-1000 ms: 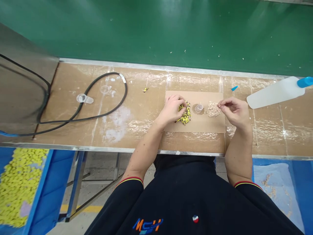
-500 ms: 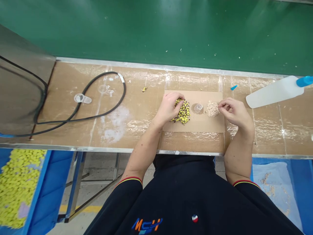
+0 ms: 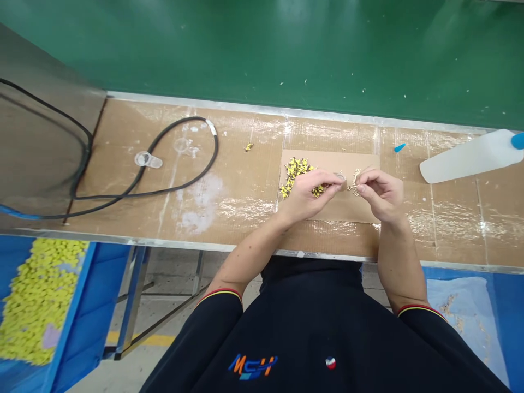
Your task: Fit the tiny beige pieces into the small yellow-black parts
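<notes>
My left hand [image 3: 313, 192] is closed in a pinch over the middle of a small cardboard sheet [image 3: 347, 212]. Whatever sits between its fingertips is too small to make out. The clear cup is mostly hidden behind those fingertips. Under and beside this hand lies a pile of small yellow and black parts [image 3: 293, 173]. My right hand [image 3: 382, 195] pinches with thumb and forefinger at the small pile of beige pieces [image 3: 355, 176], partly covering it. Anything in that pinch is too tiny to name. The two hands face each other, a short gap apart.
A white bottle with a blue cap [image 3: 470, 155] lies at right, near a small blue tip [image 3: 400, 148]. At left are a looped black cable [image 3: 180, 190] and a clear plastic piece [image 3: 148, 159]. Blue bins stand below, one with yellow pieces [image 3: 41, 300].
My left hand has moved right, from the yellow and black pile to the cup. My right hand has shifted slightly left over the beige pieces. The view has shifted slightly.
</notes>
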The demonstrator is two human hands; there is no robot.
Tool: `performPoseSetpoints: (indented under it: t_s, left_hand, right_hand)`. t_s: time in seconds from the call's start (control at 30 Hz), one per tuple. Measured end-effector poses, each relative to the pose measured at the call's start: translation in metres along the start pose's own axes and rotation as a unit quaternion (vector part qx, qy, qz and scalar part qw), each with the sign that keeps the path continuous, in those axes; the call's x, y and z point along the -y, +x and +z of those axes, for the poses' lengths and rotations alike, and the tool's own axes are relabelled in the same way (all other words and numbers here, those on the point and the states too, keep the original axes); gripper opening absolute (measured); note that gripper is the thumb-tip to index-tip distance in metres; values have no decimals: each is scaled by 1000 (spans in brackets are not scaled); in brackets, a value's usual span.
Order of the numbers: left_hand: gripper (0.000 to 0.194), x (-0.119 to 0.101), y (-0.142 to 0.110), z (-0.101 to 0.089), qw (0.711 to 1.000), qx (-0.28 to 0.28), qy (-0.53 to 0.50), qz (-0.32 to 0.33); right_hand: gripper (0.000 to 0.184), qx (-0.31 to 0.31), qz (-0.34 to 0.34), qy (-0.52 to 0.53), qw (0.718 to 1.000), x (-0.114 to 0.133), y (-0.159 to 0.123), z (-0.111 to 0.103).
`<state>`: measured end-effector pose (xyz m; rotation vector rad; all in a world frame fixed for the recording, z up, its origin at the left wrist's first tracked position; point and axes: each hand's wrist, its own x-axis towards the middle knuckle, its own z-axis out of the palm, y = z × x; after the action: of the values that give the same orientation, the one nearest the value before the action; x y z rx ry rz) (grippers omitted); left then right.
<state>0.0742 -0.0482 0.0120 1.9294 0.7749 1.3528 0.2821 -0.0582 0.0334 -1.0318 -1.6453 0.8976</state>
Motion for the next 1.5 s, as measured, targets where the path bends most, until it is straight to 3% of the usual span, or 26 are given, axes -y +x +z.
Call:
performPoseSetpoints:
  t_s: [0.2, 0.37, 0.6, 0.7, 0.87, 1.0, 1.1, 1.23, 1.5]
  left_hand:
    - [9, 4, -3, 2, 999, -19, -12, 39]
    - [21, 2, -2, 0, 1000, -2, 22, 5]
    - [20, 1, -1, 1, 1000, 20, 17, 6]
    - [20, 3, -1, 0, 1000, 3, 25, 4]
    - [22, 18, 3, -10, 988, -98, 71, -100]
    - [33, 32, 3, -16, 974, -118, 108, -161]
    - [33, 41, 2, -17, 979, -151, 49, -127]
    - [25, 48, 3, -17, 977, -194, -60, -66]
    - [20, 51, 3, -17, 974, -199, -91, -53]
  right_hand:
    - [30, 16, 1, -6, 1000, -5, -4, 17]
    - [28, -12, -12, -36, 999, -6, -6, 24]
    - [18, -40, -81, -166, 982, 1, -7, 24]
    - [13, -33, -98, -188, 977, 0, -4, 16]
    - [17, 24, -42, -259, 965, -10, 2, -5]
    - [20, 87, 1, -298, 950, -21, 4, -10]
    - [21, 108, 0, -321, 941, -26, 4, -7]
    - [17, 93, -39, -336, 937, -31, 4, -4]
    - [15, 98, -43, -353, 929, -36, 4, -5]
